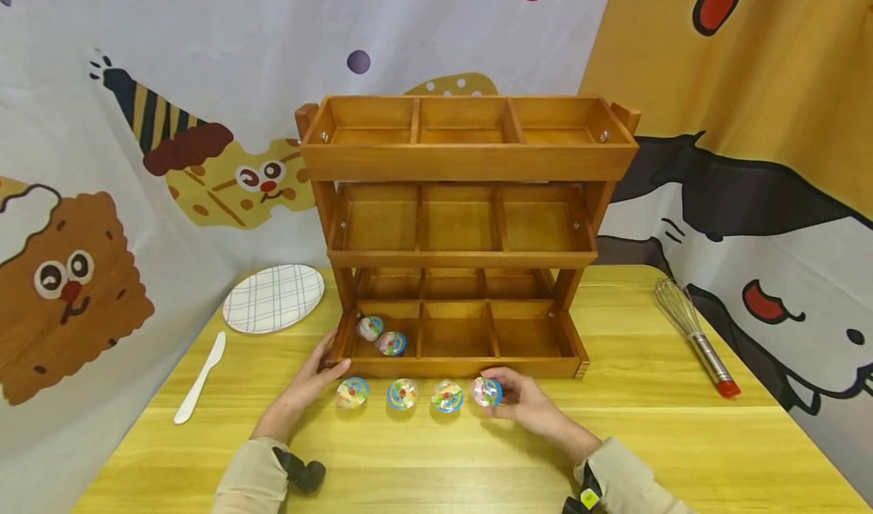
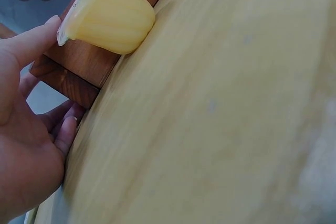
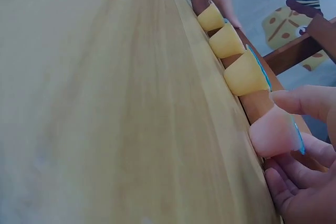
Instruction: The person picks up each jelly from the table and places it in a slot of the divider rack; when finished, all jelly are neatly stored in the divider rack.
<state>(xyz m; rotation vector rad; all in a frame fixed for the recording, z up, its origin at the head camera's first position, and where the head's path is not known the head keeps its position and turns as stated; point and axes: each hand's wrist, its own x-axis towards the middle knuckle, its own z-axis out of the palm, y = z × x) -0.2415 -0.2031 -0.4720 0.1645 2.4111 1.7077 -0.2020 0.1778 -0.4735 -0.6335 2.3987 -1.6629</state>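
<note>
A wooden rack (image 1: 470,367) with tiers of divided compartments stands on the table. My left hand (image 1: 305,391) holds its lower left front corner, the thumb over the front and the fingers at the side. My right hand (image 1: 528,404) pinches a pink jelly cup (image 3: 275,134) at the right end of a row before the rack. Left of it in that row are three yellow jelly cups: one nearest (image 1: 447,397), one in the middle (image 1: 402,395) and one by my left thumb (image 1: 352,393). Two more jelly cups (image 1: 391,343) lie in the bottom left compartment.
A white checked plate (image 1: 274,299) lies at the back left, with a white knife (image 1: 201,377) in front of it. On the right side of the table is a whisk (image 1: 697,337) with a red-ended handle. A printed cloth (image 1: 443,29) hangs behind the rack.
</note>
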